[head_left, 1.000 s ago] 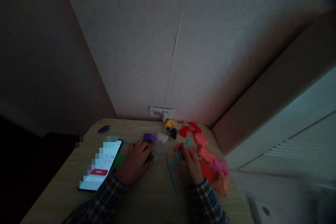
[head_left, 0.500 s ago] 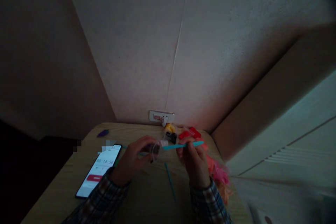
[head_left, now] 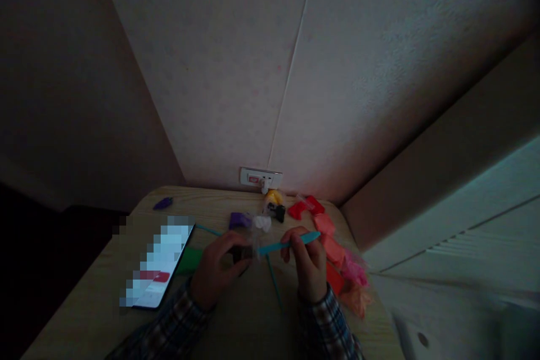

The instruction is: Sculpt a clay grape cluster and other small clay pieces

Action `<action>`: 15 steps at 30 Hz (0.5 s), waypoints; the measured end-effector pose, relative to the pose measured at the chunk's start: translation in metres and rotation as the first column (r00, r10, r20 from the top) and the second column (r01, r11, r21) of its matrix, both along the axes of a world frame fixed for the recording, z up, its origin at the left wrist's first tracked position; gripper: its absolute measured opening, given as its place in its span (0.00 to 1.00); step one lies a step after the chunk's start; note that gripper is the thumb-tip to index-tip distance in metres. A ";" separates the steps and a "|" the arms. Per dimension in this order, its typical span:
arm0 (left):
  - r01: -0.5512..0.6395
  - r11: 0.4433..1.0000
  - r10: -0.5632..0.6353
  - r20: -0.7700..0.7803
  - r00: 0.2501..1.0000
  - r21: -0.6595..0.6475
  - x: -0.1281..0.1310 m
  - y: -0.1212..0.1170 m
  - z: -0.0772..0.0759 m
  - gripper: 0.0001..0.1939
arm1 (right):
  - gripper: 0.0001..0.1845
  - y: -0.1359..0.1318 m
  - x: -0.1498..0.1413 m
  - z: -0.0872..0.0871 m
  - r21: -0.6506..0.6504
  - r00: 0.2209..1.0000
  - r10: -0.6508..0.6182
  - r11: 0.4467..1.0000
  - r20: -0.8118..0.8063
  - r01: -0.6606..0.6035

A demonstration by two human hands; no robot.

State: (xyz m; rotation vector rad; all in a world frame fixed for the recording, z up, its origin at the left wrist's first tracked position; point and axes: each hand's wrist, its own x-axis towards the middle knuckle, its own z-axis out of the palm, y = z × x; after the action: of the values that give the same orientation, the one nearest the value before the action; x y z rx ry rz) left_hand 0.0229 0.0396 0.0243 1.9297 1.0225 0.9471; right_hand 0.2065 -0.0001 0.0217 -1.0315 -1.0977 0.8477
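My left hand (head_left: 219, 267) pinches a small clear plastic bag (head_left: 255, 243) with something dark in it. Between the fingers of my right hand (head_left: 309, 267) is a light-blue plastic modelling knife (head_left: 311, 238), its left end at the bag's opening. Whether the tip is inside the bag, I cannot tell. Just beyond my left hand are a purple packet (head_left: 240, 220) and a white lump in clear wrap (head_left: 262, 223). A thin teal stick (head_left: 274, 281) rests on the table between my forearms. Left of my left hand a green packet (head_left: 189, 260) is partly hidden by the phone.
A phone (head_left: 158, 278) lies on the wooden table (head_left: 88, 287) at left, with a purple piece (head_left: 163, 203) behind it. Yellow (head_left: 275, 197) and black lumps (head_left: 277, 213) sit near the wall socket (head_left: 253, 178). Red (head_left: 298, 210), coral (head_left: 324, 224) and pink packets (head_left: 355, 270) line the right edge.
My left hand has moved slightly down and right with the bag, uncovering the purple packet and white lump. The knife's left end has dropped lower, against the bag. The view has shifted a little.
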 end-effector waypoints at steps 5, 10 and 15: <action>0.010 0.997 -0.003 -0.095 0.995 0.071 -0.001 0.000 -0.014 0.04 | 0.16 0.003 0.002 -0.003 -0.031 0.999 -0.041 0.999 -0.027 0.040; 0.075 0.993 -0.045 -0.304 0.952 0.087 0.001 0.000 -0.026 0.10 | 0.22 0.010 0.015 -0.016 -0.149 0.969 -0.230 0.965 -0.090 0.215; 0.124 0.966 0.000 -0.484 0.875 0.225 -0.001 0.001 -0.032 0.20 | 0.24 0.016 0.024 -0.027 -0.227 0.936 -0.158 0.945 0.316 0.236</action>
State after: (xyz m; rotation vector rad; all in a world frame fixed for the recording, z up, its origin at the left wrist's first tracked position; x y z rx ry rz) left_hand 0.0217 0.0404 -0.0080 2.4759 1.1456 0.5839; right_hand 0.2310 0.0162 -0.0051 -1.5039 -1.1226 0.7001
